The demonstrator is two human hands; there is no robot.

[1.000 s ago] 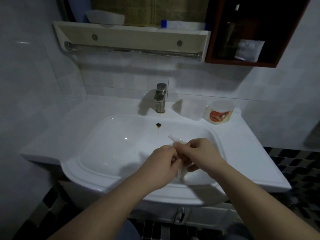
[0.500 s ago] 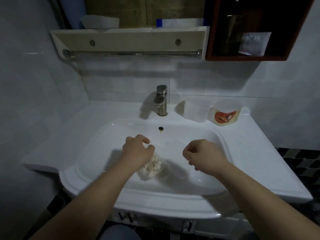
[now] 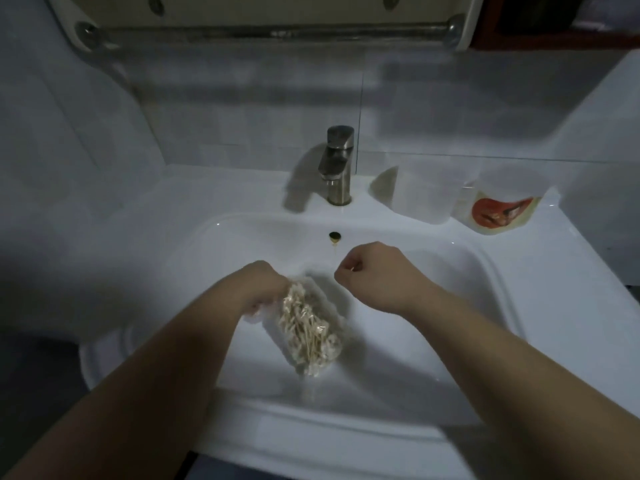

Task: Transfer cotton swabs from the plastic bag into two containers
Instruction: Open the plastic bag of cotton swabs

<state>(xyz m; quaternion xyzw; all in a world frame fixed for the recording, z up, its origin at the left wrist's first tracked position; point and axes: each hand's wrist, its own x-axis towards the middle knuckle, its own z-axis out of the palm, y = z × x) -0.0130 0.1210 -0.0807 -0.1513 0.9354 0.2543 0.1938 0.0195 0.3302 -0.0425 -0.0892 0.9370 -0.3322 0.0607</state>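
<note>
Spanning the view, the white sink (image 3: pixel 540 271) carries a clear container (image 3: pixel 427 194) and a labelled container (image 3: pixel 504 206) on its back ledge, while over the basin the left hand (image 3: pixel 263 285) grasps the plastic bag (image 3: pixel 332 344) of cotton swabs (image 3: pixel 301 317) beside the clenched right hand (image 3: pixel 377 275).

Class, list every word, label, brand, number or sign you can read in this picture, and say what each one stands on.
No text in this picture can be read.
Labelled container: its label shows an orange-red picture; any lettering is too blurred to read.
Clear container: no marking visible.
Plastic bag: no readable print.
Faucet: no brand or marking visible.
</note>
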